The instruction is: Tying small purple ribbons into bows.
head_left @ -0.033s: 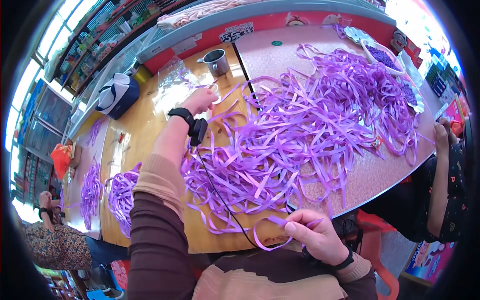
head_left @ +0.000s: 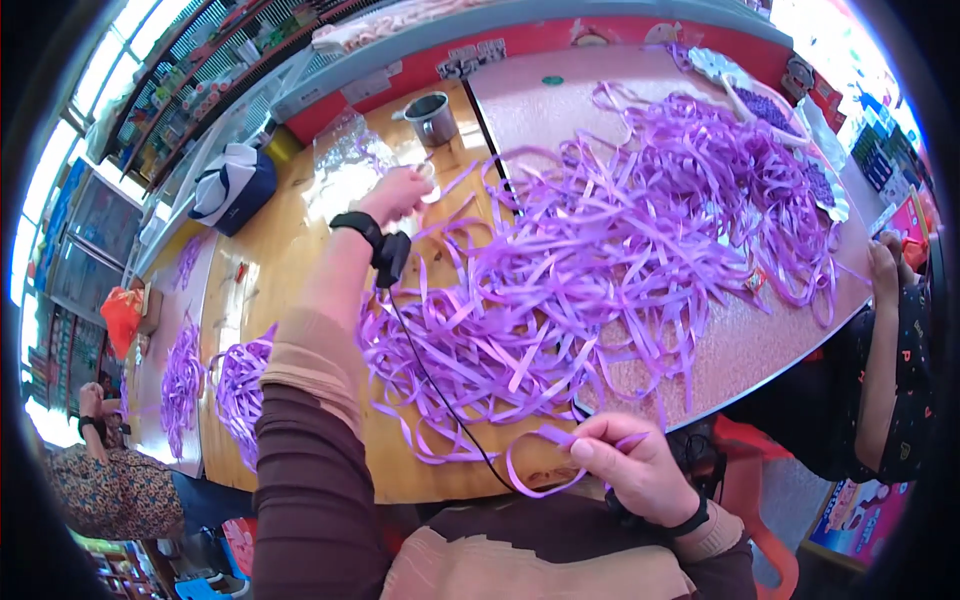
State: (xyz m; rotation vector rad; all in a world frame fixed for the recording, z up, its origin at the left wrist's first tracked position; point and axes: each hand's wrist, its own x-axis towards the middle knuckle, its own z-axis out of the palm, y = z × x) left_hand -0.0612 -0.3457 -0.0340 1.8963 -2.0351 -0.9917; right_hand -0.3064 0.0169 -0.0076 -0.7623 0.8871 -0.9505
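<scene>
A big loose heap of purple ribbon strips [head_left: 620, 250] covers the wooden and speckled table [head_left: 290, 270]. My left hand [head_left: 400, 195] is stretched far out over the table, fingers closed on a small white ring-shaped roll [head_left: 427, 172] at the heap's far left edge. A black wrist device [head_left: 380, 245] sits on that arm, and a black cord [head_left: 440, 400] runs from it back to me. My right hand [head_left: 630, 465] is close to my body at the table's near edge, pinching a looped purple ribbon strip [head_left: 535, 465].
A metal cup [head_left: 432, 115] stands beyond my left hand, next to crinkled clear plastic [head_left: 345, 160] and a blue and white bag [head_left: 230, 185]. Smaller ribbon bundles [head_left: 235, 385] lie at the left. Another person's arm [head_left: 885, 320] is at the right edge, and a second person [head_left: 110, 480] sits lower left.
</scene>
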